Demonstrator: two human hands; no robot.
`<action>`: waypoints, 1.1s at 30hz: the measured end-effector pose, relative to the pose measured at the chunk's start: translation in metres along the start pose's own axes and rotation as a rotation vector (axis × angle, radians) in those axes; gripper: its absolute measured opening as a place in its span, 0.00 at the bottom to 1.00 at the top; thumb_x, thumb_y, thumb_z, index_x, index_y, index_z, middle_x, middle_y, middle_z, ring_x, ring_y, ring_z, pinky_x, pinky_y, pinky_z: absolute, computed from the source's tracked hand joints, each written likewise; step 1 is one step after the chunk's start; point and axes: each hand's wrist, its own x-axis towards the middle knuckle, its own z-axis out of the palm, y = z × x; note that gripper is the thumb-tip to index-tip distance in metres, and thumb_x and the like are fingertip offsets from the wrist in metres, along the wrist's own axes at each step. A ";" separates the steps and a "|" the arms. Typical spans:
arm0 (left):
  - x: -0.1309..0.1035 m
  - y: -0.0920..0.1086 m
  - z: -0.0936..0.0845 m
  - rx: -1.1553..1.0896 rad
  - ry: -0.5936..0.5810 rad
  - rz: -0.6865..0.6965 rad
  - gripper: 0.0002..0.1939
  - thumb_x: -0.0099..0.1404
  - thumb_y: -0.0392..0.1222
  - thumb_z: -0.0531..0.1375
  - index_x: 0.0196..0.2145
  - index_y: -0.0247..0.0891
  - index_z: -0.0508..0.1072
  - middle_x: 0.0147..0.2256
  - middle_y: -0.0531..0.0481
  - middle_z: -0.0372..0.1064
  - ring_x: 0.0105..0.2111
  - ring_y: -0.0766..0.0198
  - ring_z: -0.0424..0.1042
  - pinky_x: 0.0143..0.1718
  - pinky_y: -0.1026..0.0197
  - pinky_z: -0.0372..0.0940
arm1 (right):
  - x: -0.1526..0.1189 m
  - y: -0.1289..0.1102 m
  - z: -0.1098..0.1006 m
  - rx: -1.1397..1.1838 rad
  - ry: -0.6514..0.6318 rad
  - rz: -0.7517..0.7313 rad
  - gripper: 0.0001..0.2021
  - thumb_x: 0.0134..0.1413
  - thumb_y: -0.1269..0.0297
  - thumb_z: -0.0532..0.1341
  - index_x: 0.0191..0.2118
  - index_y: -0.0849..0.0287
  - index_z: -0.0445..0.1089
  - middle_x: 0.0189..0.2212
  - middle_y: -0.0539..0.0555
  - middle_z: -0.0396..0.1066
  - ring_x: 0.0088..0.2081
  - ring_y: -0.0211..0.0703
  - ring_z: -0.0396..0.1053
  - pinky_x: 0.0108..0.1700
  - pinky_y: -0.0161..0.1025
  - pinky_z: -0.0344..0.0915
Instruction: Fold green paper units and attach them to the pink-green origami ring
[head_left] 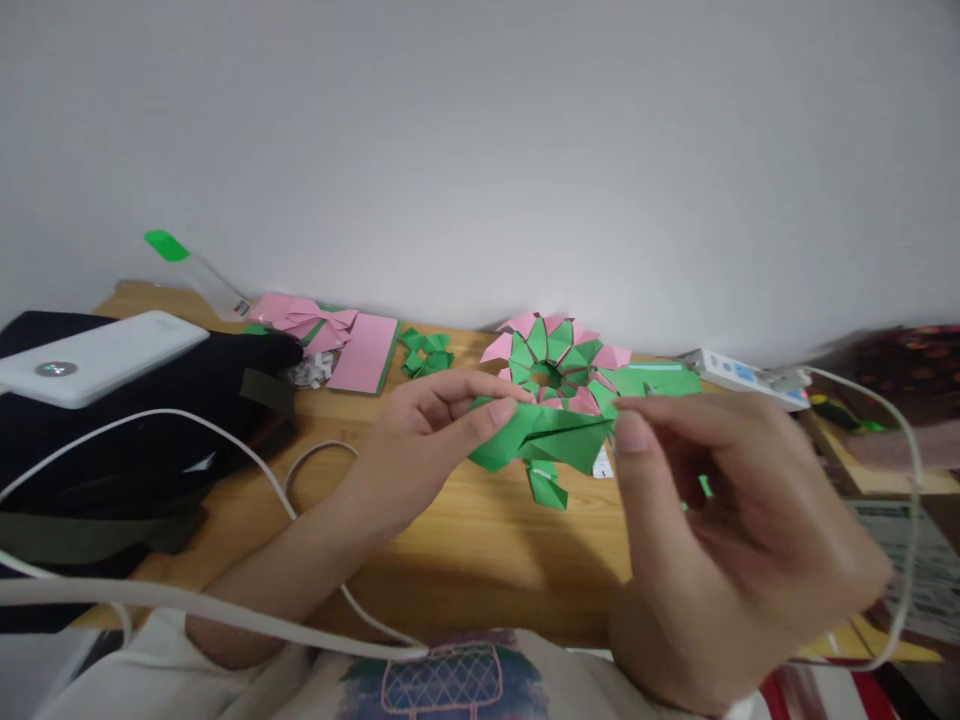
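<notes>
A piece of folded green paper (566, 438) is stretched between my two hands above the wooden table. My left hand (442, 425) pinches its left end between thumb and fingers. The right end is pinched by my right hand (720, 520), thumb against forefinger. A dark crease or slit runs along the paper's middle. Just below it, a smaller folded green piece (547, 487) shows on the table. Behind my hands stands a ring of green and pink folded paper (559, 352), partly covered by them.
Pink paper sheets (365, 352), a small green folded cluster (425, 352) and a power strip (742, 375) lie along the wall. A white power bank (112, 350) rests on a black bag (225, 370) at left. A white cable (262, 455) crosses the table (465, 560).
</notes>
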 end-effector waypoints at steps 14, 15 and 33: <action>-0.002 0.006 0.002 -0.015 -0.030 0.012 0.05 0.60 0.33 0.66 0.31 0.42 0.81 0.26 0.57 0.76 0.24 0.75 0.71 0.25 0.75 0.66 | 0.014 0.020 -0.013 0.399 -0.443 0.229 0.10 0.53 0.66 0.67 0.42 0.48 0.76 0.38 0.47 0.79 0.35 0.38 0.74 0.29 0.34 0.67; -0.002 0.006 0.003 0.018 -0.012 0.020 0.05 0.59 0.33 0.66 0.30 0.41 0.80 0.24 0.58 0.75 0.22 0.75 0.69 0.23 0.75 0.65 | 0.014 0.020 -0.011 0.398 -0.436 0.229 0.09 0.53 0.66 0.66 0.41 0.48 0.76 0.37 0.47 0.79 0.35 0.38 0.75 0.29 0.34 0.67; -0.004 0.013 0.004 0.312 0.021 0.072 0.03 0.59 0.37 0.65 0.32 0.40 0.81 0.25 0.55 0.75 0.22 0.71 0.69 0.22 0.70 0.62 | 0.010 0.020 0.005 0.414 -0.363 0.252 0.06 0.52 0.69 0.67 0.36 0.49 0.75 0.29 0.47 0.77 0.29 0.38 0.71 0.27 0.36 0.68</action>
